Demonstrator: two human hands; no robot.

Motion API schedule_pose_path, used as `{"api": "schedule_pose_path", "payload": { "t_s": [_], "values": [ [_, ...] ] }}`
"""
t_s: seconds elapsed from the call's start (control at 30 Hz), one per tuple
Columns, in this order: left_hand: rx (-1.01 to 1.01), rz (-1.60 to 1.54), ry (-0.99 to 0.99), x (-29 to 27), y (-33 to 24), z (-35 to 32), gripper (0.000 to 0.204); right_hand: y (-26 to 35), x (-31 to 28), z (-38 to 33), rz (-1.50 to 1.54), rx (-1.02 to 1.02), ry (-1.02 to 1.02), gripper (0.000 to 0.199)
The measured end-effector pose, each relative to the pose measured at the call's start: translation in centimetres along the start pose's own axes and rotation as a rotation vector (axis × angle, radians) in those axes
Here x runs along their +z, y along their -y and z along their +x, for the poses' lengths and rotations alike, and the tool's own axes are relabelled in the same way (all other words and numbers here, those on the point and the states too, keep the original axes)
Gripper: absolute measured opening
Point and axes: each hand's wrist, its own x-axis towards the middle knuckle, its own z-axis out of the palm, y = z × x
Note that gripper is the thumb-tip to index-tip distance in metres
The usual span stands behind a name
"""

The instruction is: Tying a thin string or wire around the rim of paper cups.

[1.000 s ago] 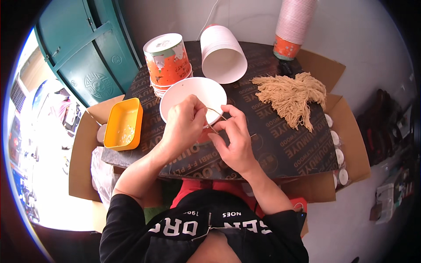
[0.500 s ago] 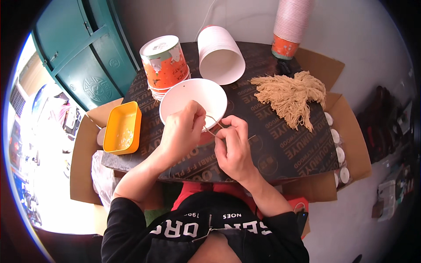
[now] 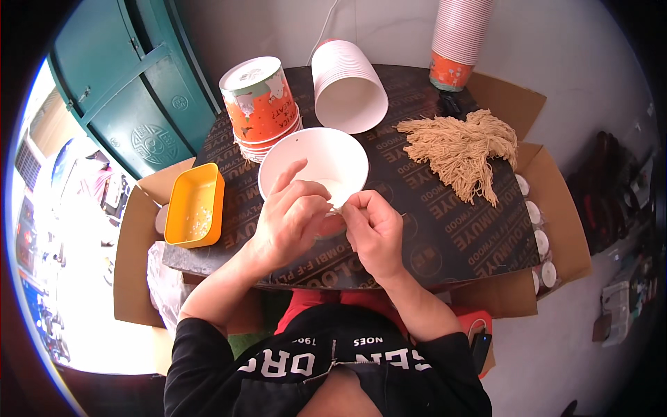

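Observation:
A white paper bucket (image 3: 306, 149) lies tilted on the table with its open mouth toward me and a small dark hole near its far rim. Both hands meet at its near rim. My left hand (image 3: 292, 219) is closed in a pinch there, its index finger raised over the opening. My right hand (image 3: 375, 229) pinches beside it, thumb against curled fingers. Between the fingertips is a thin tan cord (image 3: 335, 208), mostly hidden; a short end seems to stick out past the right hand. A bundle of tan cords (image 3: 458, 149) lies to the right.
Upside-down orange printed buckets (image 3: 257, 104) stand behind left, beside a white bucket stack (image 3: 351, 90) on its side. Another tall stack (image 3: 458, 48) rises at the far right. A yellow tray (image 3: 177, 208) holds small white bits. Cardboard boxes (image 3: 566, 250) flank the dark table (image 3: 445, 243).
My hands have come closer together at the bucket's near rim, and the cord loop between them no longer shows. My left index finger has lifted. The bucket has shifted slightly right.

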Motion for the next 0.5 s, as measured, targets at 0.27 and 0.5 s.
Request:
{"api": "schedule_pose_path", "payload": {
  "t_s": [0.27, 0.5],
  "values": [
    [-0.076, -0.028, 0.039, 0.26, -0.31, 0.72, 0.027, -0.07, 0.66, -0.17, 0.092, 0.03, -0.044, 0.009],
    [-0.162, -0.096, 0.119, 0.14, -0.47, 0.93, 0.021, -0.24, 0.46, -0.11, 0.193, 0.063, -0.061, 0.015]
  ]
}}
